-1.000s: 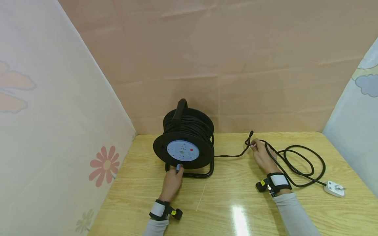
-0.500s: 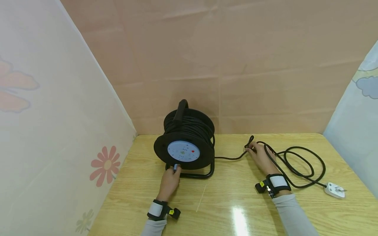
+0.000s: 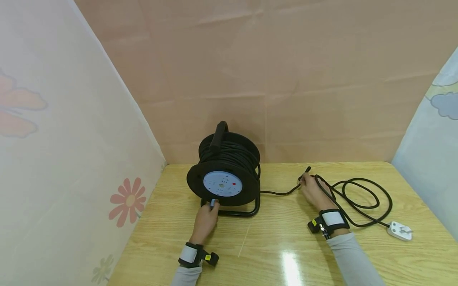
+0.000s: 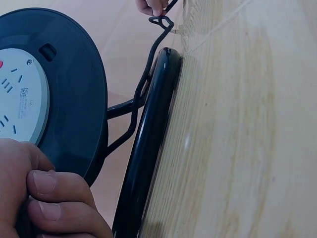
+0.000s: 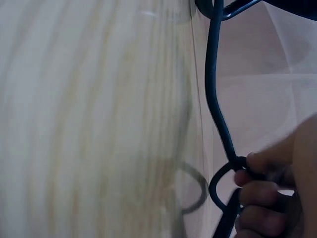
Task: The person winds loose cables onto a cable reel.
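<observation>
A black cable reel (image 3: pixel 195 180) with a pale socket panel (image 3: pixel 222 183) stands left of centre on the table. My left hand (image 3: pixel 204 223) curls its fingers round a small blue-grey knob (image 3: pixel 213 203) at the reel's lower front; in the left wrist view the fingers hide the knob. From the reel's right side a black cable (image 3: pixel 280 193) runs to my right hand (image 3: pixel 315 193). Between thumb and fingers that hand pinches the cable, where a small loop (image 5: pixel 213 186) shows in the right wrist view. The remaining cable curves over the right wrist in loose coils.
A white plug (image 3: pixel 400 230) lies at the cable's end on the right of the table. The reel's black tube stand (image 3: pixel 237 213) rests on the wood. A brown-papered wall (image 3: pixel 322 99) closes the back, with patterned walls at both sides.
The knob and my left hand have shifted slightly left. My right hand has changed its hold on the cable, and the loop at its fingertips has turned and narrowed. The plug has slid slightly left.
</observation>
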Demonstrator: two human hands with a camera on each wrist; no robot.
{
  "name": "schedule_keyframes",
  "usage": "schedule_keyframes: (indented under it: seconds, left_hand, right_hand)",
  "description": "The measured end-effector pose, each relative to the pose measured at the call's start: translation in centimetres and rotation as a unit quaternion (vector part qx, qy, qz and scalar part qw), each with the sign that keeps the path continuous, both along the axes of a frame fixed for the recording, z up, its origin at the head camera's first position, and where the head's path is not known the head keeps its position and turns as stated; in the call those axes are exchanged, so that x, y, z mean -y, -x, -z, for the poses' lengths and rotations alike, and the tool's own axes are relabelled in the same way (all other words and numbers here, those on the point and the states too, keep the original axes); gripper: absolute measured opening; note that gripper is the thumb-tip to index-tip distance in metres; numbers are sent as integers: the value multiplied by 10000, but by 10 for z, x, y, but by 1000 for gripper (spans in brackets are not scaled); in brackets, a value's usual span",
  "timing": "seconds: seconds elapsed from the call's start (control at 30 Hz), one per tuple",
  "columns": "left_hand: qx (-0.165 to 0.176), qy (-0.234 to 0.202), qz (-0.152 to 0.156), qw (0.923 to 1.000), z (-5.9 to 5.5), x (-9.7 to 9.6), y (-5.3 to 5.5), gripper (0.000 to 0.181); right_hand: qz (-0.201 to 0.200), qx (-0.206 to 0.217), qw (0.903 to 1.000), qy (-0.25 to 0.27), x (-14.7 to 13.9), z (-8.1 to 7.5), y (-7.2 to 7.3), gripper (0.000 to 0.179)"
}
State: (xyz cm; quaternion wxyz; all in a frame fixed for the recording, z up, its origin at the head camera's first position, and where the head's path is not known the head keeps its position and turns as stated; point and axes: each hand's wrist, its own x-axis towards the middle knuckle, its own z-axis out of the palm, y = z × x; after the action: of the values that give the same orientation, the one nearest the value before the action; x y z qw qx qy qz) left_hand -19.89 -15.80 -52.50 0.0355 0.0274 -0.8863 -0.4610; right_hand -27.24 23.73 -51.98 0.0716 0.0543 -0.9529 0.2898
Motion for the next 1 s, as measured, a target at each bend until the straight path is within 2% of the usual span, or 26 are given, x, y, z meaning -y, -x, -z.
schedule_keyframes:
  seconds: [0.07, 0.1, 0.17, 0.23, 0.33, 0.4, 0.43, 0.5, 0.57, 0.67, 0.77, 0.9, 1.0]
  left_hand:
    - [18, -8, 5, 10000, 0, 0, 0, 48]
    - [14, -2, 16, 10000, 0, -1, -1, 49]
    - [16, -2, 12, 10000, 0, -1, -1, 49]
    - [12, -11, 6, 10000, 0, -1, -2, 50]
    - [21, -13, -13, 10000, -1, -2, -2, 50]
    - [9, -6, -21, 10000, -2, -2, -2, 51]
    - [11, 8, -32, 10000, -2, -2, -2, 51]
    - [-5, 21, -60, 10000, -2, -1, -2, 51]
    - [-12, 4, -84, 10000, -3, 0, -2, 51]
    - [-19, -38, -120, 9999, -3, 2, -2, 50]
    - [-51, -87, -123, 9999, -3, 4, -2, 50]
    - [-184, -136, -111, 9997, -5, 7, -1, 50]
    - [-272, -180, -147, 9994, -8, 9, -1, 50]
  right_hand:
    - [62, 5, 10000, 35, 1, 1, 0, 27]
    - [182, 25, 9997, -179, 2, 1, 1, 28]
    - [398, -187, 9983, -385, 2, 2, 0, 28]
    - [411, -364, 9975, -442, 2, 3, -1, 28]
    - [384, -1054, 9931, -347, -1, 4, -6, 21]
    - [171, -1599, 9866, -276, -3, 6, -10, 16]
    - [36, -1959, 9804, -228, -5, 8, -11, 16]
    - [-153, -2236, 9743, -209, -6, 8, -13, 19]
    - [-103, -2070, 9779, -260, -6, 7, -12, 21]
    - [217, -1330, 9904, -313, -4, 2, -8, 42]
    - [464, -818, 9949, -367, -3, -1, -4, 59]
    - [537, -593, 9963, -299, -3, -3, -2, 58]
    - [455, -396, 9978, -289, -1, -4, -2, 47]
